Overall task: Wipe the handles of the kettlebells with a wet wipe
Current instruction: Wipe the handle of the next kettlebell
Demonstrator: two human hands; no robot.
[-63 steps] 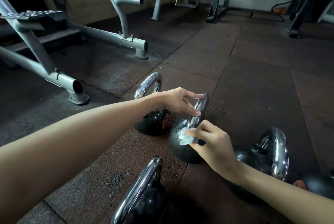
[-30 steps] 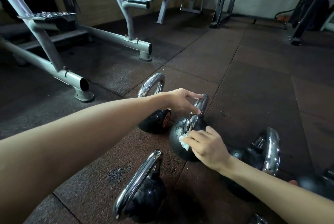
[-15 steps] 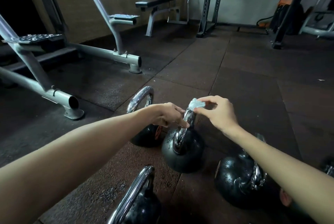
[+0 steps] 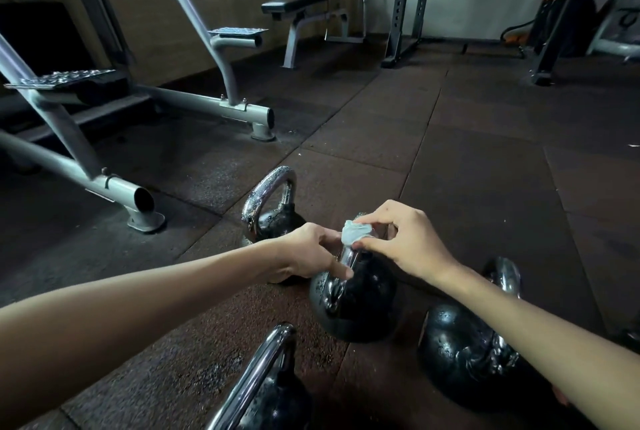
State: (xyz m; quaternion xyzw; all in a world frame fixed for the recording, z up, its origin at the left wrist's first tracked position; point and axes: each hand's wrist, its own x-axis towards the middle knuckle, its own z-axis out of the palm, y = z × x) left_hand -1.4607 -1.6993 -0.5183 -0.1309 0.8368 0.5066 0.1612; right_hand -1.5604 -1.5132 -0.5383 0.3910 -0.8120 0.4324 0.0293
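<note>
We wipe the handle (image 4: pixel 346 256) of the middle kettlebell (image 4: pixel 356 301) on the floor (image 4: pixel 485 204).
Our right hand (image 4: pixel 405 242) pinches the wipe (image 4: pixel 355 233) on the handle's top; our left hand (image 4: pixel 311 253) grips its near leg just below. The far leg lies beyond, nearer the right hand.

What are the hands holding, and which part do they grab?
The right hand pinches a crumpled wet wipe on top of the handle of the middle kettlebell. The left hand grips that handle lower down, on its side.
</note>
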